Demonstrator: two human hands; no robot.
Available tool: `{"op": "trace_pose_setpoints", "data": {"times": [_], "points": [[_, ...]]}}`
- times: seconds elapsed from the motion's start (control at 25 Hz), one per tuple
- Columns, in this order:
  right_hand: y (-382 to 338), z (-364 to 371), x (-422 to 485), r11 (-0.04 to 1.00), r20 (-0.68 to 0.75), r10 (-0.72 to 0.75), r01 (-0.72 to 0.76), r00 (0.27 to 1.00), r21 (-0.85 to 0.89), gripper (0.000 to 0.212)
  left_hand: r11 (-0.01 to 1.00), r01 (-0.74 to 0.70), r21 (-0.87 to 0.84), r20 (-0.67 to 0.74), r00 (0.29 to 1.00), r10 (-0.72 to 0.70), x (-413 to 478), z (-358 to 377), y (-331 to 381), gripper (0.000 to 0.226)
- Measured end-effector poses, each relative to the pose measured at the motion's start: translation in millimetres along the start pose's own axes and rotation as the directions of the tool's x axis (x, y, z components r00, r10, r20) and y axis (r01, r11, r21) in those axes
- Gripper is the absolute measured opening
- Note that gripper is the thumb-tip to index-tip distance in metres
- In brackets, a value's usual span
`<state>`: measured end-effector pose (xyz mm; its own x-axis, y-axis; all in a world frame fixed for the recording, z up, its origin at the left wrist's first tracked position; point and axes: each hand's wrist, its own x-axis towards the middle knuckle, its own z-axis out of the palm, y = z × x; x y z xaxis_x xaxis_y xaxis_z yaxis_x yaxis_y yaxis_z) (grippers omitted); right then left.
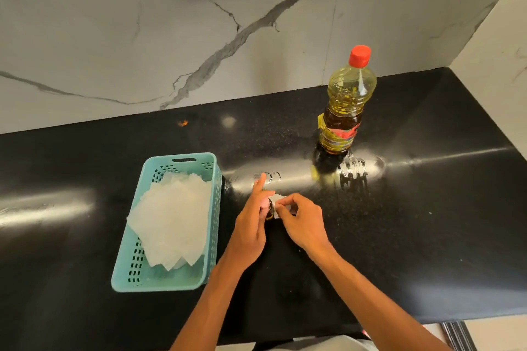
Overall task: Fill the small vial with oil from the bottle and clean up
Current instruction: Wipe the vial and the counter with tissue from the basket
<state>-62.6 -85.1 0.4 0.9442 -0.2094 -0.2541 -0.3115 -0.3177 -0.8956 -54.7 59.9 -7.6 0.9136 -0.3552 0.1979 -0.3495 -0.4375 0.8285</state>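
A plastic oil bottle [345, 102] with a red cap stands upright and capped at the back right of the black counter [427, 208]. Near the counter's middle, my left hand [252, 225] holds a small vial [269, 212] that shows dark oil, with the index finger sticking up. My right hand [302, 221] pinches a white tissue [281, 199] against the vial. Both hands hide most of the vial.
A teal plastic basket [168, 225] with a stack of white tissues sits left of my hands. A marble wall rises behind the counter. The counter's front edge runs close below my forearms. Glare streaks cross the counter.
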Motion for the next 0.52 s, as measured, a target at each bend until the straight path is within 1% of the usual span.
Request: {"op": "trace_pose_setpoints", "data": {"times": [0.04,0.08,0.12,0.16,0.2,0.24,0.28,0.32,0.4,0.48,0.52], "points": [[1,-1,0,1.0,-0.005,0.028,-0.028,1.0,0.001,0.006,1.0,-0.008,0.019,-0.032,0.999,0.009,-1,2,0,0.051],[2,-3,-2,0.999,-0.02,0.033,-0.032,0.999,0.024,0.013,1.0,0.018,0.019,-0.09,0.996,-0.016,-2,5,1,0.05],[2,-4,-4,0.998,-0.039,0.019,-0.017,0.999,0.059,0.021,0.997,0.078,-0.026,-0.174,0.981,-0.081,-5,7,5,0.051],[2,-5,-6,0.996,-0.057,-0.005,0.01,0.998,0.09,0.028,0.981,0.152,-0.123,-0.266,0.947,-0.181,-8,10,10,0.054],[1,-5,-9,0.993,-0.072,-0.032,0.04,0.997,0.107,0.03,0.948,0.21,-0.238,-0.336,0.898,-0.283,-10,12,17,0.055],[-1,-5,-11,0.992,-0.08,-0.058,0.066,0.995,0.106,0.028,0.915,0.237,-0.326,-0.379,0.854,-0.356,-11,16,23,0.051],[-2,-4,-14,0.991,-0.079,-0.081,0.089,0.994,0.096,0.024,0.898,0.245,-0.367,-0.409,0.824,-0.392,-12,19,28,0.045],[-4,-2,-16,0.989,-0.075,-0.109,0.115,0.991,0.09,0.023,0.89,0.25,-0.381,-0.425,0.808,-0.408,-11,22,31,0.039],[-5,3,-20,0.981,-0.077,-0.177,0.182,0.981,0.072,0.021,0.884,0.257,-0.391,-0.428,0.799,-0.422,-8,23,34,0.03],[-6,7,-20,0.974,-0.078,-0.225,0.226,0.971,-0.003,0.021,0.88,0.24,-0.409,-0.393,0.824,-0.408,-4,21,30,0.027],[-7,8,-16,0.97,-0.063,-0.237,0.232,0.97,-0.07,0.021,0.87,0.234,-0.433,-0.354,0.844,-0.403,-3,20,26,0.027]]}}
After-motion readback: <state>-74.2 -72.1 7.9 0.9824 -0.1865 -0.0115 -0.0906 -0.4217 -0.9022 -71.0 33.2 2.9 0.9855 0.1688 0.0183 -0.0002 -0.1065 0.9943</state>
